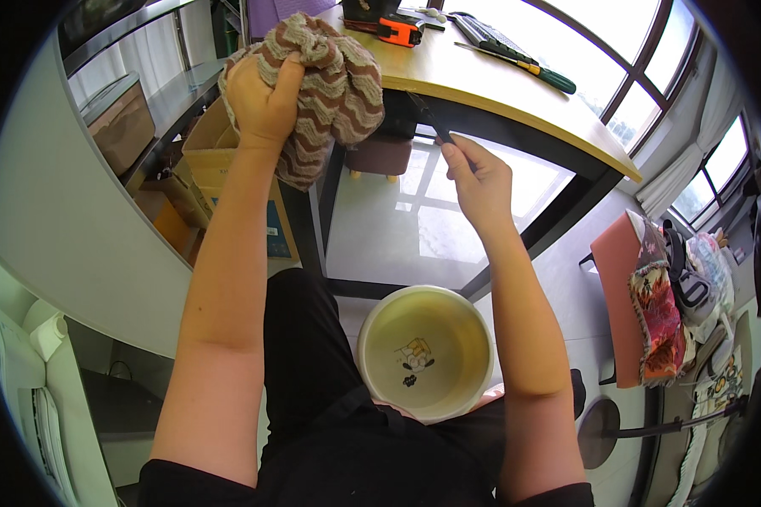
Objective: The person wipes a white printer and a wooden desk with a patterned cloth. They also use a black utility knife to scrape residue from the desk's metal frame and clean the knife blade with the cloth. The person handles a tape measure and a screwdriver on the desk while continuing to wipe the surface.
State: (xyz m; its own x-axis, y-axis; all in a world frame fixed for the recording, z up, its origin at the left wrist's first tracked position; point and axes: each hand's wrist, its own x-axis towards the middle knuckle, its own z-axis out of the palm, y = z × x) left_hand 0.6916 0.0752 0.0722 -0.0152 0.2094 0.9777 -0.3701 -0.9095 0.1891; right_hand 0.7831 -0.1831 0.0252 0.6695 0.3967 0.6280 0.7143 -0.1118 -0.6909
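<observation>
My left hand (263, 101) is closed on a bunched brown and beige zigzag towel (339, 95), held over the left end of the wooden desk (475, 82). My right hand (479, 177) grips the dark handle of a slim pointed tool (431, 117); its exact kind cannot be told. The tool's tip points up and left, near the desk's front edge, right of the towel. A pale plastic bucket (475, 355) with a cartoon picture on its inner bottom stands between my legs.
On the desk lie an orange and black tape measure (401, 30), a green-handled screwdriver (548, 77) and a keyboard (491, 37). A cardboard box (212, 158) stands at left below the towel. A pink chair (615, 304) piled with cloth and bags is at right.
</observation>
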